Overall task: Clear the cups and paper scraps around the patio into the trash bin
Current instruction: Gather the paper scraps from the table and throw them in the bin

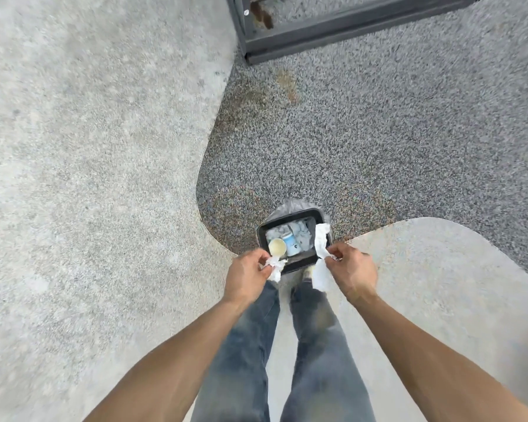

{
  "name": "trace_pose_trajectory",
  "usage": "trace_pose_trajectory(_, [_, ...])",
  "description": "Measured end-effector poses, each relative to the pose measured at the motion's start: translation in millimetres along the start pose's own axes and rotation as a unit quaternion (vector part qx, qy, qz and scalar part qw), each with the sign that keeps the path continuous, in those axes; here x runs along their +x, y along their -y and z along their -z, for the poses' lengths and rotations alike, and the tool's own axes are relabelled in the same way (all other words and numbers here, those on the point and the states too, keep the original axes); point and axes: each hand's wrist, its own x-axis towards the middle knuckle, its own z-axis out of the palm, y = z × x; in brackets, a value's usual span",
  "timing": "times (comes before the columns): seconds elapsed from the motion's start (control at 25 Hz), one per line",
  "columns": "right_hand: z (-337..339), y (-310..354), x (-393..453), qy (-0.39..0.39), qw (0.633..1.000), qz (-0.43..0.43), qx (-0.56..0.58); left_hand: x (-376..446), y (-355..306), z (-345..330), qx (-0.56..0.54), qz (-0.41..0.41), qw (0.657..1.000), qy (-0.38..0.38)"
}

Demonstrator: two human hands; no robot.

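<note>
A small dark trash bin with a clear liner stands on the ground just ahead of my feet. Inside lie a pale cup, a white and blue cup and crumpled paper. My left hand pinches a crumpled white paper scrap at the bin's near left corner. My right hand holds a longer white paper strip that reaches over the bin's right rim and hangs down below my fingers.
Light concrete paving curves around a darker pebbled patch. A dark metal frame stands at the top. My legs in blue jeans are below the bin.
</note>
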Motion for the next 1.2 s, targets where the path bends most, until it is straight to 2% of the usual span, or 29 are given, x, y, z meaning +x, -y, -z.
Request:
trace_pose_trajectory(0.16, [-47.4,-26.5,50.5,0.034,0.999,-0.003,-0.028,46.3,31.7,-51.8,0.014,0.045,0.999,0.021])
trace_pose_trajectory(0.4, [-117.1,-41.4,139.5,0.061,0.998,-0.025,-0.02,128.3,71.7,-114.9,0.02,0.098,0.995,0.008])
trace_pose_trajectory(0.56, [-156.6,-46.8,182.6,0.068,0.997,-0.003,-0.036,174.8,89.6,-149.7,0.014,0.117,0.993,-0.003])
trace_pose_trajectory(0.68, [-165.0,-46.6,193.7,0.085,0.996,-0.004,0.006,185.5,93.0,-163.0,-0.01,0.128,0.991,0.029])
trace_pose_trajectory(0.8, [-154.1,-46.7,187.9,0.082,0.996,0.006,0.039,178.2,89.9,-159.8,-0.018,0.13,0.991,0.039])
trace_pose_trajectory(1.0, [-95.3,-44.6,157.6,0.078,0.995,0.066,0.006,149.8,56.6,-117.7,-0.003,0.108,0.993,0.037])
trace_pose_trajectory(1.2, [-0.1,-27.5,112.0,0.014,0.989,0.141,-0.03,107.1,-27.1,-46.4,0.064,0.015,0.998,0.012])
